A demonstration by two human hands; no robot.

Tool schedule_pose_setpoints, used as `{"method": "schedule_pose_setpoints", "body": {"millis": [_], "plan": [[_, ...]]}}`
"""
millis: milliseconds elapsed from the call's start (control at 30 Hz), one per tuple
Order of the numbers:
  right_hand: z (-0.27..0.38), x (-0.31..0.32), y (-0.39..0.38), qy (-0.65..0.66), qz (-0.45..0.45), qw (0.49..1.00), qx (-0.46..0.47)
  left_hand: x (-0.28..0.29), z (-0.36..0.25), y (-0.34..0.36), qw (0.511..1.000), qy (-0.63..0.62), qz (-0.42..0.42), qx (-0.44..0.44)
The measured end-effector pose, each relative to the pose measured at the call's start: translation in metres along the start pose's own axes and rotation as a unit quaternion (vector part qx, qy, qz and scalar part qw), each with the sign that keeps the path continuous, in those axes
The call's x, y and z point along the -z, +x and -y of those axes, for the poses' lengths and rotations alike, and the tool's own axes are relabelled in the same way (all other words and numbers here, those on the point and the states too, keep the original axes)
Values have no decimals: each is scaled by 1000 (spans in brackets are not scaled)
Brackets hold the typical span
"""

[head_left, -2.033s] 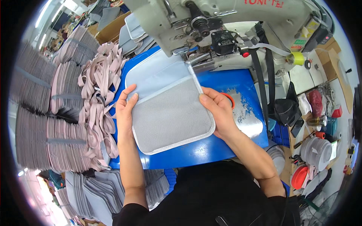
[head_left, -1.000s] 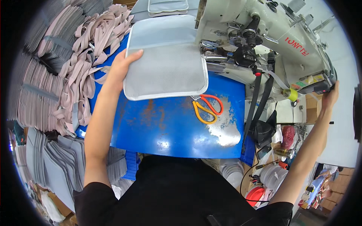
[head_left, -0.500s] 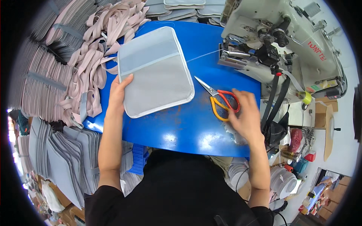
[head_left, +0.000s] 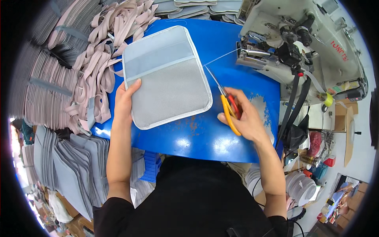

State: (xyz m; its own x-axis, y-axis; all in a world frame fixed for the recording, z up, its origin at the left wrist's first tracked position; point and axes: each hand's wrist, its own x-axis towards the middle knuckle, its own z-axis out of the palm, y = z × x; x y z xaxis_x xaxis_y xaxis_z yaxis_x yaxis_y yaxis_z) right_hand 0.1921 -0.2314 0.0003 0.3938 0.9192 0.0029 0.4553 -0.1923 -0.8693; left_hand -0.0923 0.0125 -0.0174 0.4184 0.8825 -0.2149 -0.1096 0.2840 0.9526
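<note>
My left hand (head_left: 125, 99) grips the left edge of a grey fabric panel (head_left: 167, 85), thumb on top. The panel has rounded corners, pale binding round its rim and a lighter band across it. My right hand (head_left: 244, 114) is closed round the handles of scissors (head_left: 226, 106), one yellow and one red. Their blades point up and left, close to the panel's right edge. A pale thread (head_left: 223, 56) stretches from the sewing machine (head_left: 272, 51) toward the panel, and the blade tips are at its near end. Whether the blades touch the thread I cannot tell.
A blue worktable (head_left: 173, 144) with worn patches lies beneath my hands. Pink strips (head_left: 96, 65) heap along its left side, beside bundled stacks of panels (head_left: 49, 89). More grey panels (head_left: 75, 170) stand at the lower left, and others (head_left: 189, 10) lie beyond the far edge.
My right hand has closed on the scissors, lifted them and turned the blades upward toward the thread. The panel in my left hand has shifted slightly right.
</note>
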Motion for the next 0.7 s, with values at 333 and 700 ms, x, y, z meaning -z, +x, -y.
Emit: {"method": "schedule_pose_setpoints", "body": {"millis": [333,700], "plan": [[-15,29,-8,-235,-39,971,-3,-49,-76,-89,723,483,89,-486],[-69,46,-30,-285,-95,950,88,50,-124,-204,664,715,-60,-210]]}}
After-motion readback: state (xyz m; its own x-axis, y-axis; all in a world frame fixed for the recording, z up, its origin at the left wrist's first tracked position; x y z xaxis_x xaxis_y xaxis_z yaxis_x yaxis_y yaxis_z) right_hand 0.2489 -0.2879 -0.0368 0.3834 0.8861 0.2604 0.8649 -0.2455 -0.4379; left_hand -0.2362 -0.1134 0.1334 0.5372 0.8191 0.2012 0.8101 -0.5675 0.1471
